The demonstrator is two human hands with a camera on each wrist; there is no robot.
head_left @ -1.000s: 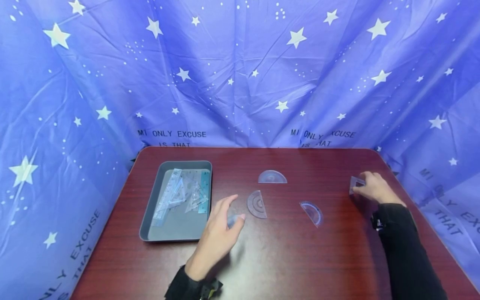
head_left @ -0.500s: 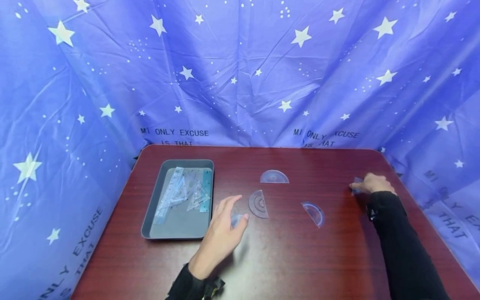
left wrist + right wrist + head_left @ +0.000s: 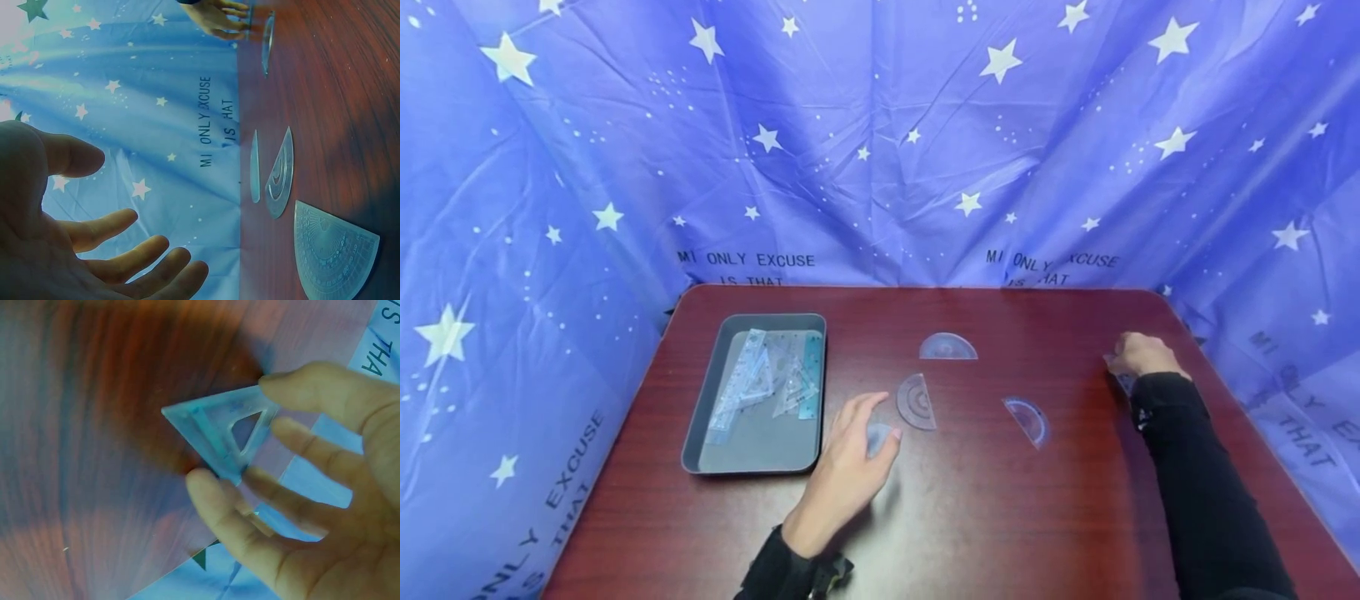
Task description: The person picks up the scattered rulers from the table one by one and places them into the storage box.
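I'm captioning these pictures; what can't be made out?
Head view: part of one protractor, hidden by the left hand.
Head view: most of the set square, covered by the right hand.
Head view: markings on the rulers in the tray, too small.
Left wrist: that protractor's end, cut off by the bottom edge.
Right wrist: set square's markings, blurred.

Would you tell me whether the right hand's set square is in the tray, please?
Out: the right hand holds the set square well away from the gray tray.
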